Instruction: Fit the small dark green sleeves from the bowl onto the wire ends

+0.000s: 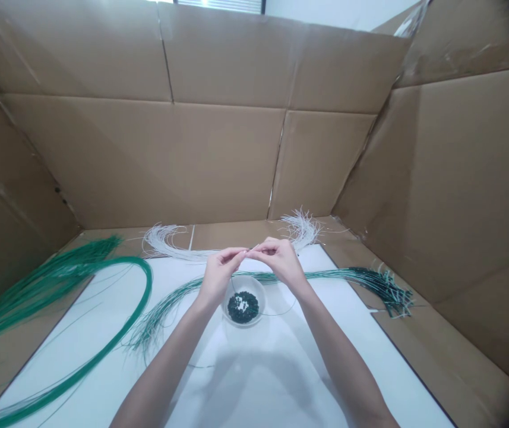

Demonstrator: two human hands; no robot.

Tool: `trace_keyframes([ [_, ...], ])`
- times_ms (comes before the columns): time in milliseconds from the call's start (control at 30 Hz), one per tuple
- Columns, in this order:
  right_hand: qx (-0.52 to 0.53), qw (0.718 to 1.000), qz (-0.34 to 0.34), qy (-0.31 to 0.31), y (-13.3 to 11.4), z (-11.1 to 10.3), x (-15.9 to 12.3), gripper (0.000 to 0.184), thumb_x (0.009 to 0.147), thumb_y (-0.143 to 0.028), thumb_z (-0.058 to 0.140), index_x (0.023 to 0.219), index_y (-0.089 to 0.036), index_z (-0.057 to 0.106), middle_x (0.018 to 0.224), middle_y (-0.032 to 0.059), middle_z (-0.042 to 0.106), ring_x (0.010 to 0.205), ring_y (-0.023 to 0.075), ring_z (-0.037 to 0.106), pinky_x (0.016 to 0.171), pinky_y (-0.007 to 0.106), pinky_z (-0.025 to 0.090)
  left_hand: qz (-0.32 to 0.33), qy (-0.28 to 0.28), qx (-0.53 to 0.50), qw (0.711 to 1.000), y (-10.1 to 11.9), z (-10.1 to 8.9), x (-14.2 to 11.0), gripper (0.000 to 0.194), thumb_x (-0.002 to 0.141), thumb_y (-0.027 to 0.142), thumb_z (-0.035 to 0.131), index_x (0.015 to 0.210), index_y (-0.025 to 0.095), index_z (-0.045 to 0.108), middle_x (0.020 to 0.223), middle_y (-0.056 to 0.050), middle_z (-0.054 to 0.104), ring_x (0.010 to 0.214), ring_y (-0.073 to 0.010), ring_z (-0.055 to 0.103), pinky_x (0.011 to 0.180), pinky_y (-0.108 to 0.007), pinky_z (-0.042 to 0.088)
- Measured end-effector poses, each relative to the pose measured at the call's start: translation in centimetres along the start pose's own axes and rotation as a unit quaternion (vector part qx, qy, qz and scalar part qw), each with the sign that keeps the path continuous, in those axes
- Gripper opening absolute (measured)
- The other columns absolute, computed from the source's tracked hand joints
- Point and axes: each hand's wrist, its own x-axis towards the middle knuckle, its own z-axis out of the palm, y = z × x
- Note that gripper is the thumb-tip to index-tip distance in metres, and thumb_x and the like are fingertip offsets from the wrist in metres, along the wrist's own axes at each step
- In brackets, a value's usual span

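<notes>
My left hand (217, 274) and my right hand (280, 261) meet fingertip to fingertip above a small bowl. Both are closed in a pinch. A tiny dark piece (249, 248) shows between the fingertips, too small to name. A thin strand (233, 284) hangs below my left hand; what it joins is hidden. The translucent bowl (262, 297) stands on the white board and holds small dark beads (236, 313) with some white ones (242, 304) in the middle. Behind the bowl, under my hands, runs a bundle of thin green strands (325, 274) with dark, thicker pieces at its right end.
A large bundle of green strands (146, 285) curves over the left side of the white board (352, 356). White strands (165, 241) lie along the back, their other end (303, 229) showing behind my right hand. Tall cardboard walls (218, 160) enclose the back and both sides.
</notes>
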Motion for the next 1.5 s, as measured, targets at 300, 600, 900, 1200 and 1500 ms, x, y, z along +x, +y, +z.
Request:
trace_keyframes([
  [300,0.056,0.998,0.031,0.008,-0.2,-0.1,0.1,0.02,0.062,-0.036,0.065,0.066,-0.017,0.07,0.062,0.0041,0.062,0.06,0.0139,0.054,0.056,0.025,0.039,-0.002,-0.03,0.063,0.998,-0.2,0.2,-0.3,0.025,0.069,0.035,0.061,0.077,0.012,0.067,0.062,0.0,0.054,0.054,-0.007,0.031,0.051,-0.021,0.027],
  [600,0.088,0.995,0.046,-0.007,-0.9,-0.4,0.0,0.015,0.062,-0.031,0.065,0.063,-0.017,0.07,0.06,0.0031,0.061,0.06,0.0135,0.054,0.058,0.026,0.039,-0.017,-0.035,0.025,0.999,-0.5,0.3,-0.2,0.027,0.069,0.038,0.06,0.076,0.012,0.065,0.055,0.002,0.045,0.054,-0.0073,0.034,0.051,-0.02,0.028],
  [900,0.069,0.996,0.046,-0.014,-0.4,-0.5,-0.1,0.023,0.064,-0.036,0.063,0.067,-0.014,0.069,0.064,0.0039,0.061,0.061,0.0134,0.053,0.058,0.025,0.04,-0.012,-0.058,0.037,0.998,-0.7,0.3,-0.1,0.029,0.069,0.04,0.059,0.076,0.013,0.064,0.057,0.001,0.046,0.053,-0.0073,0.035,0.05,-0.02,0.028],
  [1200,-0.183,0.975,0.125,-0.012,5.1,-2.8,1.9,0.058,0.07,-0.053,0.05,0.111,-0.012,0.051,0.077,0.0078,0.06,0.075,0.0197,0.054,0.07,0.031,0.04,0.062,0.143,0.158,0.975,0.3,-3.9,2.0,0.021,0.066,0.033,0.058,0.073,0.014,0.061,0.067,-0.001,0.056,0.055,-0.0081,0.04,0.051,-0.02,0.029],
  [1500,-0.422,0.8,0.256,0.341,10.9,-9.5,2.0,0.084,0.068,-0.043,0.056,0.133,-0.009,0.015,0.132,0.0303,0.017,0.118,0.046,0.017,0.086,0.057,0.02,0.003,0.065,-0.014,0.998,2.7,-5.6,1.8,0.018,0.064,0.026,0.063,0.073,0.012,0.056,0.067,0.001,0.054,0.041,0.0004,0.027,0.038,-0.016,0.02],
])
